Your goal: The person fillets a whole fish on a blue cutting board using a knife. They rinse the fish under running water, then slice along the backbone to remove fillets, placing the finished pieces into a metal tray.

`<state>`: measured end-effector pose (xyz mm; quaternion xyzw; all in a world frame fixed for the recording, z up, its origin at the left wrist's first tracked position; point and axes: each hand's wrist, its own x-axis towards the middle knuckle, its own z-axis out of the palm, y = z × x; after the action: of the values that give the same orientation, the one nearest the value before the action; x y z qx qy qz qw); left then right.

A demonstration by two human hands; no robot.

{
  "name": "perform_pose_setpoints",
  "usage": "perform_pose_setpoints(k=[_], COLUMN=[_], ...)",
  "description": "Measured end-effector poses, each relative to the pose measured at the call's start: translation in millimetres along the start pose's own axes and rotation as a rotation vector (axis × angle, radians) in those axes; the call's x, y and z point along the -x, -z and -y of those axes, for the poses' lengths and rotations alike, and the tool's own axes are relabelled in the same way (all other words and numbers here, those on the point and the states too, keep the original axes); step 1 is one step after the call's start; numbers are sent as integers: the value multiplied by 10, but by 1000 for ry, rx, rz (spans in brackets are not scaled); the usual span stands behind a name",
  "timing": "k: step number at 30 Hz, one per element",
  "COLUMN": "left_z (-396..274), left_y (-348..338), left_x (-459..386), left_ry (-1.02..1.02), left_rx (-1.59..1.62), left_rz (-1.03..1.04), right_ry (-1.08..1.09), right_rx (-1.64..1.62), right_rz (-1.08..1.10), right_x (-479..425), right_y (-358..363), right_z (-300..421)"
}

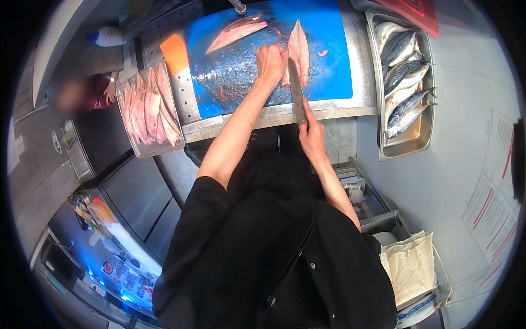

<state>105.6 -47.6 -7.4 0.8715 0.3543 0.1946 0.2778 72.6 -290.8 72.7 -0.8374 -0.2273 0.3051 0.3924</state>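
A knife [296, 84] is in my right hand [311, 133], its blade lying over a pink fish fillet [298, 49] on the blue cutting board [242, 94]. Curled just left of that fillet is my left hand [271, 61]; whether its fingers hold a strip of fish cannot be told. Another fish piece [238, 33] with skin showing rests at the board's upper left. A small pink scrap [323, 53] lies right of the fillet, and dark red bits are smeared over the board.
Left of the board are an orange scraper-like piece [174, 51] and a tray [143, 154] of fillets. A metal pan [429, 135] of whole mackerel stands at right, near a red lid [429, 20]. Another person's hand [109, 93] is at far left. A tap [239, 7] stands behind the board.
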Motion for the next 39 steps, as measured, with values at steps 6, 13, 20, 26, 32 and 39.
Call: perform_pose_setpoints(k=[6,13,20,26,32,39], left_z=[-7,-35,-92,-99,-51,-168], left_y=[41,95,110,123,157,217], left_x=[4,-4,-30,-5,95,83], left_ry=[-23,-11,20,31,57,44], left_rx=[-15,-19,-73,-126,-85,13], left_rz=[33,76,167,148,81,-70], right_ry=[-30,168,118,155,-26,112], right_rx=[24,-71,-9,19,95,-19], right_rz=[8,-128,-151,-111,6,-56], right_x=[118,-472,-710,-429,-9,-451], right_y=[300,-66,-216,-162,216,31], right_z=[19,30,101,79,187,94])
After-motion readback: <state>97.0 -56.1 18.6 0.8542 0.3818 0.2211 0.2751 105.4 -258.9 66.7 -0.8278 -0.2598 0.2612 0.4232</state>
